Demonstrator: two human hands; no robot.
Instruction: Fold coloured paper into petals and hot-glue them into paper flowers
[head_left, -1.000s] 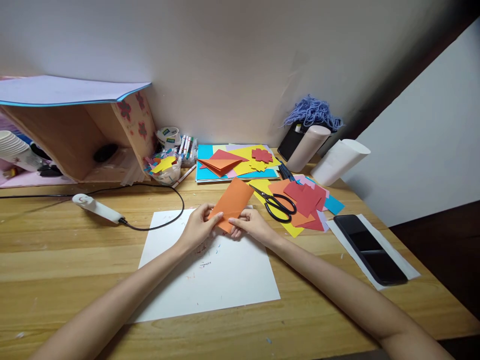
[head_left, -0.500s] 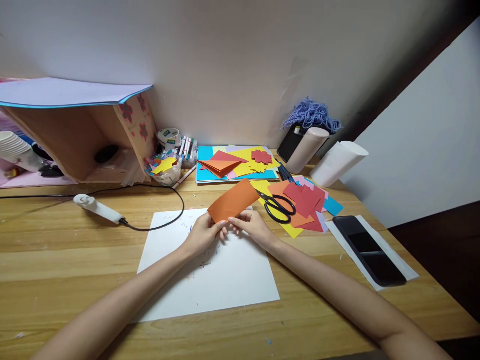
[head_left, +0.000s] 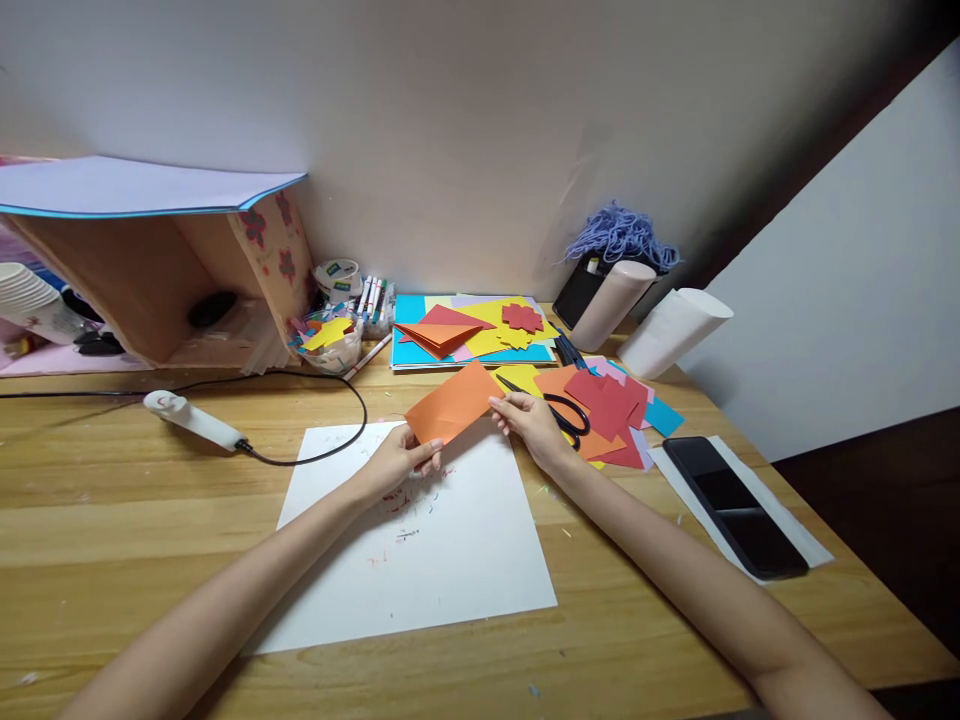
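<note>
Soft, even indoor light falls brightest on the wall (head_left: 450,150) behind the desk (head_left: 112,480). Shadows are faint, and the wooden box (head_left: 150,270) is dim inside. The phone (head_left: 731,505) screen carries a weak sheen. The orange paper (head_left: 452,402) is sharp. Straight edges bow near the borders, and the top right corner darkens.

Matt orange paper (head_left: 452,404); smooth wooden desk (head_left: 150,500); glossy phone (head_left: 733,505).

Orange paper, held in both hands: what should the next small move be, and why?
Probably lower the orange paper flat onto the white sheet. The left hand pinches its lower left corner and the right hand its right corner, so it hangs tilted in the air with nothing firm beneath it to press against.
</note>
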